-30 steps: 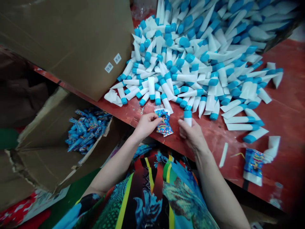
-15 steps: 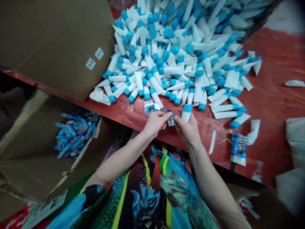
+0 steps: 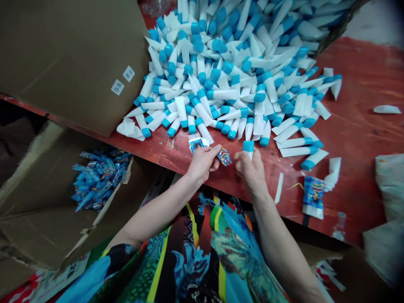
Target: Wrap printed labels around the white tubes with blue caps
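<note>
In my left hand (image 3: 203,164) a small blue printed label (image 3: 224,157) is pinched between thumb and finger, its free end pointing right. My right hand (image 3: 251,169) is wrapped round a white tube with a blue cap (image 3: 248,146); the cap sticks up above the fist and most of the body is hidden. The two hands are a short way apart over the table's front edge. Just behind my left hand lies a stack of printed labels (image 3: 196,144), partly covered by it. Beyond both hands spreads a large heap of blue-capped white tubes (image 3: 222,94).
A big cardboard box (image 3: 72,63) stands on the red table (image 3: 356,126) at the left. Below it, an open carton (image 3: 34,214) holds blue-wrapped tubes (image 3: 97,176). At right lie a blue printed packet (image 3: 313,195), a white strip (image 3: 279,188) and a pale bag (image 3: 389,185).
My right hand has let go of the label and drawn slightly away, its fingers now curled round the tube. The label stays in my left hand. The view has shifted slightly.
</note>
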